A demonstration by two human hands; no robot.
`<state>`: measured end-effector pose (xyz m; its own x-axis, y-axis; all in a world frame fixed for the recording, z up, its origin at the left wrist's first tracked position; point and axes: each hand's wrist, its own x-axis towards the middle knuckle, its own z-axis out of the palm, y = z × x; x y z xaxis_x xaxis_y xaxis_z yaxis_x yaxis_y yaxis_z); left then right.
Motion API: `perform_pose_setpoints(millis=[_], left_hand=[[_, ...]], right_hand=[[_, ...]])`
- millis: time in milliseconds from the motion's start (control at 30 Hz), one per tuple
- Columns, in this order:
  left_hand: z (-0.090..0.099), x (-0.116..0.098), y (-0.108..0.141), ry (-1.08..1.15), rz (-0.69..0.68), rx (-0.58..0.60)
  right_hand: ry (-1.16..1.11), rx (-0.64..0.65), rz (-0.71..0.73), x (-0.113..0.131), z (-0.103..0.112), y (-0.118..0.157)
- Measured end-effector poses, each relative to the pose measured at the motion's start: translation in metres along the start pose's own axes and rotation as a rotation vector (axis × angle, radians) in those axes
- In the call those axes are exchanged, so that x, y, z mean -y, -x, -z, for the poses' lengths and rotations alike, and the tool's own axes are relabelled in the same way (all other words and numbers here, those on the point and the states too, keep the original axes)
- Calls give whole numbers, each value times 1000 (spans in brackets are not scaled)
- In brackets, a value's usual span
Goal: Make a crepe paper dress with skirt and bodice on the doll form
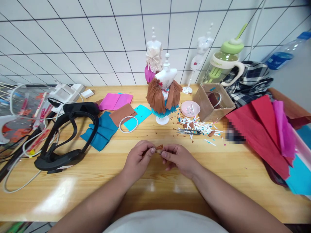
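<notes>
Between my two hands is a small folded piece of brown crepe paper (159, 147), its top flaring out above the fingertips. My left hand (142, 157) pinches it from the left, thumb against forefinger. From the right, my right hand (177, 157) pinches the same piece, its lower fingers curled. Behind them stands a small white mannequin (166, 76) dressed in brown gathered paper (155, 95) and a teal fringe (165, 111). Thread snips (189, 131) lie to the right among white and brown paper scraps (206, 128).
At left lie a black headset (68, 158), coloured paper sheets (116, 101) and a white ring (128, 124). A pink dish (190, 108), cardboard box (213, 103) and green-lidded jug (225, 61) stand right. Red paper (262, 136) covers the right side. Two more mannequins (153, 51) stand by the tiled wall.
</notes>
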<state>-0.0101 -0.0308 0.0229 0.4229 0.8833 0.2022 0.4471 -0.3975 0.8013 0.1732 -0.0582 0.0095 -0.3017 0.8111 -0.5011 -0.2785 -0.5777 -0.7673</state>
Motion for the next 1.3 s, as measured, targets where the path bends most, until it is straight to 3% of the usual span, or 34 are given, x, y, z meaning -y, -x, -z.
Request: perform_pose_setpoints(millis=[100, 200, 367, 500, 633, 733, 833, 967, 1167, 1300], left_hand=[[3, -2, 0, -2, -139, 143], [9, -4, 0, -101, -298, 310], [11, -6, -3, -303, -363, 492], [3, -5, -4, -417, -287, 462], [-4, -2, -4, -396, -92, 294], [-6, 0, -4, -132, 151, 150], [-9, -3, -3, 335, 395, 95], [-11, -8, 0, 714, 549, 18], [-11, -10, 0, 679, 553, 3], [-10, -9, -2, 562, 499, 90]], right_hand=[[86, 82, -20, 1, 9, -2], [350, 130, 43, 5, 19, -2], [1004, 45, 455, 14, 23, 3], [1368, -73, 730, 8, 14, 8], [1552, -221, 898, -1, 1, 12], [1620, -303, 1005, -4, -7, 17], [1669, -382, 1106, -3, -10, 23], [1653, -465, 1172, 0, -11, 28], [1120, -489, 936, 0, -7, 18], [924, -452, 760, 1, -3, 13]])
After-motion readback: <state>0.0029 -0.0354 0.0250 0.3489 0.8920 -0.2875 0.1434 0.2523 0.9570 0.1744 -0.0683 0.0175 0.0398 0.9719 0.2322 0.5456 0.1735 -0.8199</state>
